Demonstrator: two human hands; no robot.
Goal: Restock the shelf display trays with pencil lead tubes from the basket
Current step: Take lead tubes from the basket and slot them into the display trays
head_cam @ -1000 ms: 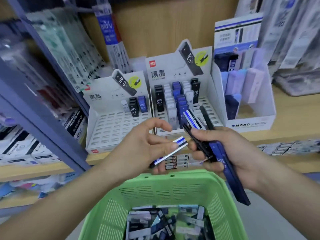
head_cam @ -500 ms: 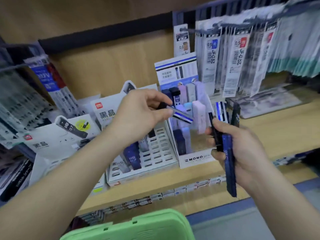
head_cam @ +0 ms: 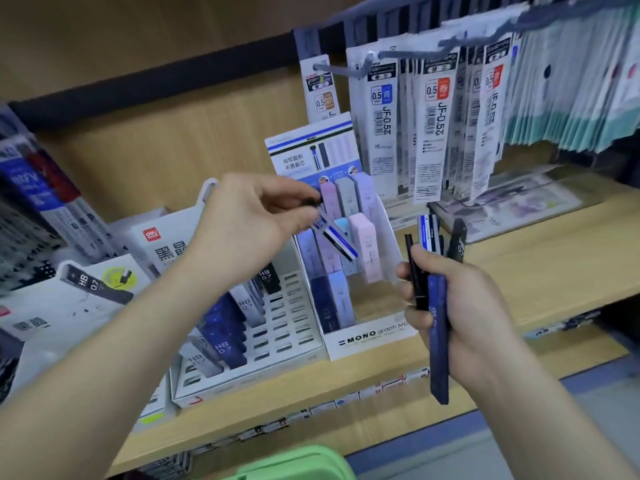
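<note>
We see our left hand (head_cam: pixel 249 230) raised in front of the shelf (head_cam: pixel 540 268), pinching a white, blue and black striped lead tube (head_cam: pixel 334 237) between thumb and fingertips; the tube slants down to the right, its lower end over the MONO display tray (head_cam: pixel 372 339) that stands between our two hands. Pastel and dark blue tubes stand upright in that tray's rows. Our right hand (head_cam: pixel 460 317) is clenched around a bundle of lead tubes (head_cam: pixel 438 327): a long dark blue one pointing down past the palm, thin black ones and another striped one sticking up above the fingers, though the blur keeps us from counting them. Below our left wrist sits the white slotted tray (head_cam: pixel 287 327), holding HB 0.7 tubes (head_cam: pixel 225 337) in blue, grey and black. The green basket (head_cam: pixel 298 464) shows only its rim, below both hands.
</note>
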